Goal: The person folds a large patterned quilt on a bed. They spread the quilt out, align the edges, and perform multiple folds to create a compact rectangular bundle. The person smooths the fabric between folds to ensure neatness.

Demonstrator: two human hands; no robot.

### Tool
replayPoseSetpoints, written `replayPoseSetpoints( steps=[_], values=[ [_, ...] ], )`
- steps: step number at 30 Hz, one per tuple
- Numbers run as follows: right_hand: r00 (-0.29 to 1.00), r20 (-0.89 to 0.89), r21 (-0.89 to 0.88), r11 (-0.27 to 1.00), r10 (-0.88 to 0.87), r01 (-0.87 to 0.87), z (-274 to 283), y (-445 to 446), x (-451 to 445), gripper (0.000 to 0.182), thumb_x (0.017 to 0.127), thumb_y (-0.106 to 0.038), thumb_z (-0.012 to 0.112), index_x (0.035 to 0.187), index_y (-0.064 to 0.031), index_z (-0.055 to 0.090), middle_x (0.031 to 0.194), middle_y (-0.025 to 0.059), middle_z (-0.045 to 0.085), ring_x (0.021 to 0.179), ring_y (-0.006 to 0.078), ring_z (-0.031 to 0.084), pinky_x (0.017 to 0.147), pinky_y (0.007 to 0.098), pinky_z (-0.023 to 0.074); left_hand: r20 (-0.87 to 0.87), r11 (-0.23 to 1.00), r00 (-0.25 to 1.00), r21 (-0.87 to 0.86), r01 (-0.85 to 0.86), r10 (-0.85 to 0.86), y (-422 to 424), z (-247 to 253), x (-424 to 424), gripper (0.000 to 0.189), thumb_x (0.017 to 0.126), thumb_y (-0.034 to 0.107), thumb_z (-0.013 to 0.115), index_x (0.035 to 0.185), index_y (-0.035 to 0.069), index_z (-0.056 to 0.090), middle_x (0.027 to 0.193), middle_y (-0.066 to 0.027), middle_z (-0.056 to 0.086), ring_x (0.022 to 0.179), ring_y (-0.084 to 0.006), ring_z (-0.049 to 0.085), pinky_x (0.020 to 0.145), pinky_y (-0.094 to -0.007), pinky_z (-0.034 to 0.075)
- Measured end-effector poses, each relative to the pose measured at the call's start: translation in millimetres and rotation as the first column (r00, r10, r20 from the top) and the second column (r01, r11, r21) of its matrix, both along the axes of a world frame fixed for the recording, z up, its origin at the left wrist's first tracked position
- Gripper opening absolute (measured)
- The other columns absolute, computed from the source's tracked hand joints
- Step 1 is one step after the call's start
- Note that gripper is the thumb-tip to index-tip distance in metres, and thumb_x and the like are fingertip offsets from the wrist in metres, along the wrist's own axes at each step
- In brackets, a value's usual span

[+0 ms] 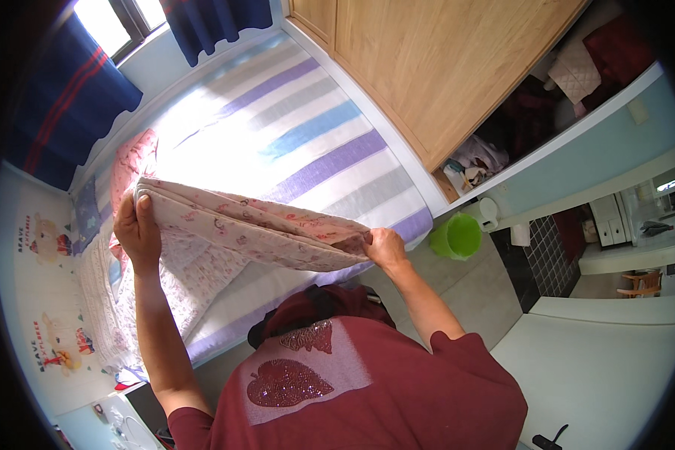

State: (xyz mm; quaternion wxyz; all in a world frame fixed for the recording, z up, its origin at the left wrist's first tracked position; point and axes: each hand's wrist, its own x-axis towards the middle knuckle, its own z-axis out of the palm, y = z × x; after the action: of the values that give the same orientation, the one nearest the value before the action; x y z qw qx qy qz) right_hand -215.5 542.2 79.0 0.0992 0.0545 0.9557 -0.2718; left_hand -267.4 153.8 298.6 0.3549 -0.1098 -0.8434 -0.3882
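A pale pink floral quilt [259, 233], folded lengthwise into layers, stretches between my two hands above the bed. My left hand [139, 230] grips its left end, thumb on top. At the right end, my right hand [387, 247] has its fingers closed around the gathered cloth. Beneath and behind the left part of the quilt, more floral bedding [185, 281] lies on the bed. The mattress wears a sheet [337, 157] striped in purple, grey, blue and white.
Pink cloth [132, 154] lies by the wall. A wooden sliding wardrobe door [427, 67] borders the bed; clothes [478, 160] fill its open side. A green bin [457, 236] stands on the floor beyond the bed's corner. A white door [596, 371] is at lower right.
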Motion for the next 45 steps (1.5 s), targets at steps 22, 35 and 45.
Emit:
replayPoseSetpoints(
  steps=[22, 35, 45],
  values=[
    [0.967, -0.238, -0.173, 0.983, -0.096, 0.055, 45.7, 7.6, 24.3, 0.024, 0.073, -0.023, 0.068, 0.08, -0.0005, 0.064, 0.087, 0.0166, 0.065, 0.079, 0.0322, 0.064, 0.07, 0.038, 0.0501, -0.008, 0.998, 0.999, 0.061, -0.032, 0.033, -28.0, -6.3, -1.6, 0.028, 0.093, 0.022, 0.052, 0.072, 0.003, 0.05, 0.064, 0.0039, 0.045, 0.062, -0.0037, 0.038, 0.055, -0.0203, 0.032],
    [0.994, 0.089, 0.143, 0.989, -0.058, 0.045, 3.0, -8.2, 22.8, 0.022, 0.069, -0.021, 0.067, 0.075, -0.0001, 0.066, 0.079, 0.022, 0.064, 0.076, 0.0377, 0.063, 0.069, 0.0439, 0.0519, 0.022, 0.998, 0.999, 0.054, -0.025, 0.024, -12.3, -18.3, 8.2, 0.023, 0.091, 0.019, 0.055, 0.077, 0.001, 0.055, 0.065, 0.0019, 0.048, 0.064, -0.0057, 0.04, 0.057, -0.0209, 0.035],
    [0.982, -0.043, -0.229, 0.959, -0.185, 0.17, 8.6, 11.9, 51.9, 0.019, 0.071, -0.019, 0.064, 0.065, -0.0012, 0.062, 0.056, 0.0135, 0.06, 0.057, 0.022, 0.063, 0.051, 0.0321, 0.049, -0.034, 0.996, 0.996, 0.027, -0.084, 0.085, -30.4, -16.4, 4.0, 0.023, 0.092, 0.018, 0.053, 0.075, 0.003, 0.053, 0.062, 0.002, 0.047, 0.061, -0.0062, 0.04, 0.056, -0.022, 0.035]
  ],
)
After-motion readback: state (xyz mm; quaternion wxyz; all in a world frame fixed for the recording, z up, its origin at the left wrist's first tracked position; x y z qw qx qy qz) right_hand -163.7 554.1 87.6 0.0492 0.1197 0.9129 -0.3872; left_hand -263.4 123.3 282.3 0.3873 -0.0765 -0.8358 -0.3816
